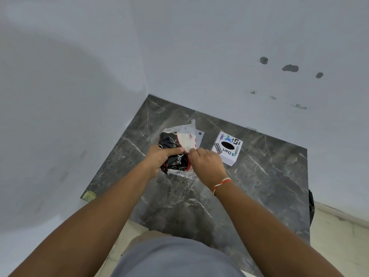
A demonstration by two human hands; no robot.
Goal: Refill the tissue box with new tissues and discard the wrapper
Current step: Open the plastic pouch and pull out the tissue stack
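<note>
Tissue pack (175, 150) inside plastic wrapper (184, 127)

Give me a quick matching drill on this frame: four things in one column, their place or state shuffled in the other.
Things:
1. tissue pack
2. tissue box
3. left hand
4. right hand

States:
A. stands alone on the marble table, oval slot up
B. wears a red-and-white thread at the wrist
C. grips the black printed side
D. held between both hands, clear wrapper partly open

Pairs: 1-D, 2-A, 3-C, 4-B
</note>
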